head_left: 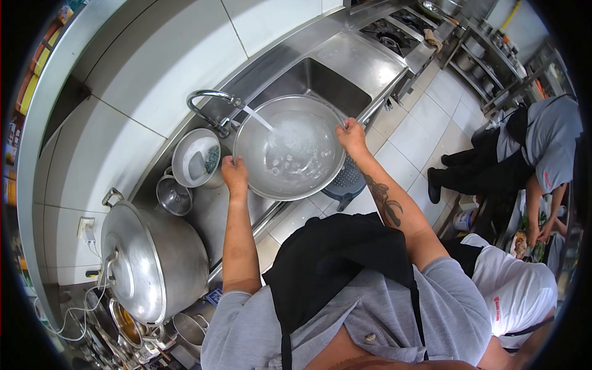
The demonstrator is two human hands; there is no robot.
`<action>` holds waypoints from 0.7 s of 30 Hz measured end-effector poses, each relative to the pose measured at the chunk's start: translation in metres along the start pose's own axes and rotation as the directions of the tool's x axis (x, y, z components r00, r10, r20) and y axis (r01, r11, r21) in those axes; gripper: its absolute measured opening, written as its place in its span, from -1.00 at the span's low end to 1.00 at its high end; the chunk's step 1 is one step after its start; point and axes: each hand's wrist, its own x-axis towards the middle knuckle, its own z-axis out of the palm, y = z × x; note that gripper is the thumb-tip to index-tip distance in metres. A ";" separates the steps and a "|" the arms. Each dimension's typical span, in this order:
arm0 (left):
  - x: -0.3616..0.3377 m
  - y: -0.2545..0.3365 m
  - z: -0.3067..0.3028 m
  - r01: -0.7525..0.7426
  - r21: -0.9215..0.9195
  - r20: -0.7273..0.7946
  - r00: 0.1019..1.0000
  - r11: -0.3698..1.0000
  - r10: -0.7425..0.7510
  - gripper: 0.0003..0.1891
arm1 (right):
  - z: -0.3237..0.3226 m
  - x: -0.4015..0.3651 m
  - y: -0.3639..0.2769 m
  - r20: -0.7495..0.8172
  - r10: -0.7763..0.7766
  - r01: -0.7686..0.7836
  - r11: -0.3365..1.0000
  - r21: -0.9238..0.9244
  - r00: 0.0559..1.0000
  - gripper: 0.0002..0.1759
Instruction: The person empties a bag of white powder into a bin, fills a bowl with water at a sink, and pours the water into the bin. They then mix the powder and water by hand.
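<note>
The left hand [234, 174] and right hand [352, 135] are each closed on opposite sides of the rim of a wide steel bowl [296, 169]. They hold it over the front edge of the sink [327, 77], under the faucet [209, 98]. Water [259, 118] pools inside. The growing weight on a wet rim could make a hand slip, tipping the bowl onto the floor [425, 111].

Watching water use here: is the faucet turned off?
No, water streams from the faucet into the steel bowl.
</note>
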 end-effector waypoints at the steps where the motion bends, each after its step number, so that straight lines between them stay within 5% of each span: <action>1: -0.001 0.003 -0.001 0.000 0.000 0.001 1.000 1.000 0.000 -0.83 | 0.000 0.001 0.001 0.008 0.012 -0.012 1.000 -0.013 1.000 -0.73; 21: 0.000 -0.008 0.004 -0.047 -0.016 -0.049 0.998 0.999 0.046 -0.83 | -0.002 -0.003 -0.005 -0.006 0.026 -0.026 0.999 0.029 1.000 -0.69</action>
